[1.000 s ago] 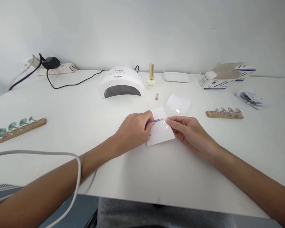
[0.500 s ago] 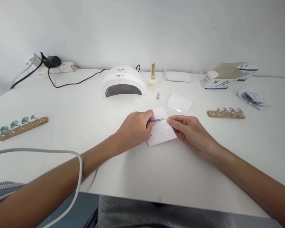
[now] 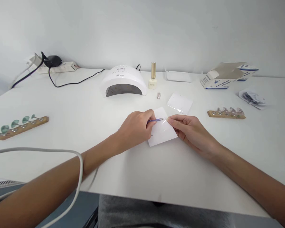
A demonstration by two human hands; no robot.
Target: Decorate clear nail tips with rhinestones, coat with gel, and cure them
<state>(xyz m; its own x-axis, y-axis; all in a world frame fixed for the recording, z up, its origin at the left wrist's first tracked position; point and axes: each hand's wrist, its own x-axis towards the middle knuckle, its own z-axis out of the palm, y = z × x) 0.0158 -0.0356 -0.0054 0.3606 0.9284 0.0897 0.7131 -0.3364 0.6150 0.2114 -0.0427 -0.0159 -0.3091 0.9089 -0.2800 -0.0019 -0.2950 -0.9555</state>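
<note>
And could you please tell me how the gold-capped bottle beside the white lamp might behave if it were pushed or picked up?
The bottle would probably tip if nudged near the top, since its tall gold cap rises well above a small base. The cap's sheen suggests it might be slightly slippery to hold.

Whole view sits slightly farther right in frame. Star mark point(image 3: 152, 135) on white card point(image 3: 163, 136), centre, shows more fully beside left hand point(image 3: 138, 125).

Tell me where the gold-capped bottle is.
In the head view, the gold-capped bottle stands upright toward the back of the table, just right of the white lamp.
</note>
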